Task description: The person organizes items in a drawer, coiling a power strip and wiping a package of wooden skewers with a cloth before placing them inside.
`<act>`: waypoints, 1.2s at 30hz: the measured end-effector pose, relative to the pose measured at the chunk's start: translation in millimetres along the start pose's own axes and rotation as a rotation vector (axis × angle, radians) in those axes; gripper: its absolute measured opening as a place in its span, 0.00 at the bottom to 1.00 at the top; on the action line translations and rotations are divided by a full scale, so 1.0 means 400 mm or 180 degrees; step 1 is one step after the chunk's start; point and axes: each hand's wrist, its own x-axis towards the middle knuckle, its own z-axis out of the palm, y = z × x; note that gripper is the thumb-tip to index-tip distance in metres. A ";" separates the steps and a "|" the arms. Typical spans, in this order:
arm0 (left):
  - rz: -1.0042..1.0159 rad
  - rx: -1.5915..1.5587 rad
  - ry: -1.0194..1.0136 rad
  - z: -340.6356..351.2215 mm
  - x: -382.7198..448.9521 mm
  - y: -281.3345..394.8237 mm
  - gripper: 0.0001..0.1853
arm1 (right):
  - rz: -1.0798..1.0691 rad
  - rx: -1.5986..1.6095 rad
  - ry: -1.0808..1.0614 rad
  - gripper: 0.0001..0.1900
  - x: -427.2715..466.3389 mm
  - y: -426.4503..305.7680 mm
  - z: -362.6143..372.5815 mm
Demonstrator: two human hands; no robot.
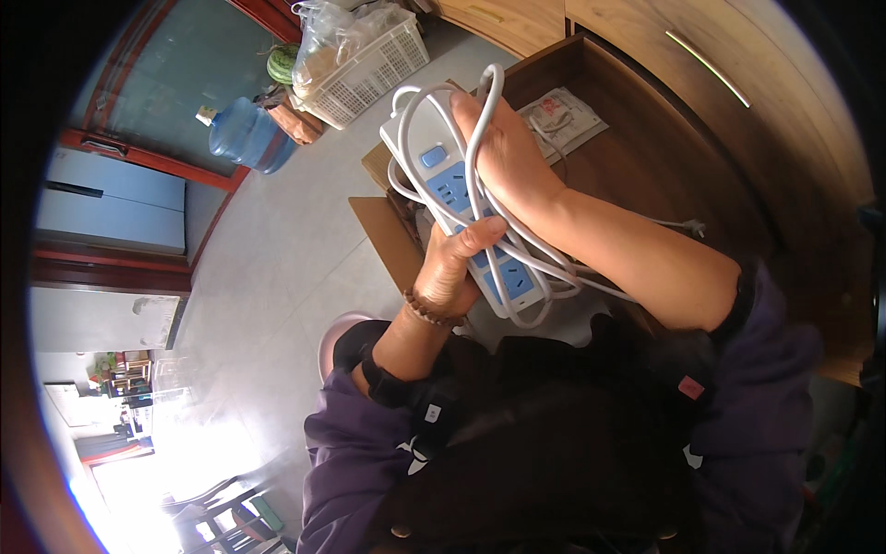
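My left hand (453, 260) grips a white power strip (420, 131) with blue sockets near its lower end, the thumb lying across the sockets and cable. A white power cable (477, 149) loops loosely around the strip. At the strip's upper part, my right hand (509, 149) holds the cable; its fingertips are partly hidden behind the loops. The cable's plug (694, 227) lies over the open drawer to the right, beyond my right forearm. Under and behind the strip, an open cardboard box (387, 239) is mostly hidden by my hands.
The wooden drawer (664, 152) is pulled out and holds a flat plastic packet (571, 121) with a thin cord. Beyond stand a white plastic basket (363, 73) with bags, a watermelon (282, 64), a blue water jug (252, 135) and a brown paper bag (294, 118) on the tiled floor.
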 end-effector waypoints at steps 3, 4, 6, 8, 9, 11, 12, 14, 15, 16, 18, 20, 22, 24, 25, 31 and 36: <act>-0.0182 -0.0098 -0.0070 -0.038 0.013 0.012 0.30 | -0.0105 -0.0161 -0.0648 0.22 -0.043 0.008 -0.041; -0.0020 -0.0127 -0.0078 -0.026 0.019 0.006 0.30 | -0.0212 -0.0076 -0.0695 0.22 -0.063 0.022 -0.054; 0.0075 -0.0019 -0.0053 -0.016 0.029 -0.024 0.34 | -0.0361 0.0034 -0.0312 0.23 -0.104 0.037 -0.046; 0.0142 0.0080 0.0048 -0.026 0.030 -0.044 0.39 | -0.0474 -0.0350 0.0152 0.23 -0.097 0.070 -0.028; 0.0209 0.0113 -0.0083 -0.026 0.031 -0.044 0.40 | -0.0592 -0.0523 0.0275 0.22 -0.090 0.075 -0.020; 0.0343 0.0178 -0.0351 -0.022 0.029 -0.036 0.41 | -0.0478 -0.0399 0.0505 0.20 -0.098 0.081 -0.012; 0.0144 0.0160 -0.0449 -0.023 0.027 -0.026 0.43 | -0.0430 -0.0336 0.0619 0.18 -0.102 0.074 -0.006; -0.0035 0.0330 -0.0398 -0.028 0.020 -0.019 0.44 | 0.0424 0.0453 0.0480 0.17 -0.112 0.013 0.007; -0.0123 0.0420 -0.0385 -0.027 0.018 -0.015 0.45 | 0.0838 0.0847 0.0414 0.16 -0.115 -0.018 0.008; -0.0055 0.0465 -0.0336 -0.032 0.018 -0.015 0.44 | 0.1087 0.0939 0.0320 0.18 -0.115 -0.028 0.007; 0.0188 0.0409 -0.0302 -0.034 0.014 -0.015 0.42 | 0.0734 0.0905 0.0191 0.19 -0.116 -0.019 0.021; 0.0269 0.0340 -0.0112 -0.040 0.016 -0.006 0.41 | 0.0571 0.0920 -0.0026 0.23 -0.111 -0.023 0.016; 0.0237 0.0314 0.0051 -0.023 0.005 0.039 0.34 | 0.0429 0.0271 -0.0631 0.18 -0.065 -0.032 -0.013; 0.0164 -0.0085 0.0015 -0.038 -0.004 0.073 0.29 | 0.0295 -0.0253 -0.1552 0.25 -0.047 -0.056 -0.056; 0.0424 -0.0349 -0.0060 -0.043 -0.005 0.082 0.29 | 0.0251 -0.0014 -0.1650 0.25 -0.050 -0.046 -0.053; 0.1231 -0.1686 -0.0442 -0.152 0.014 0.187 0.29 | 0.1185 -0.0843 -0.3181 0.31 -0.071 -0.003 -0.180; 0.1681 -0.1618 -0.0310 -0.311 -0.033 0.279 0.25 | 0.0972 -0.2024 -0.2666 0.13 -0.089 -0.060 -0.374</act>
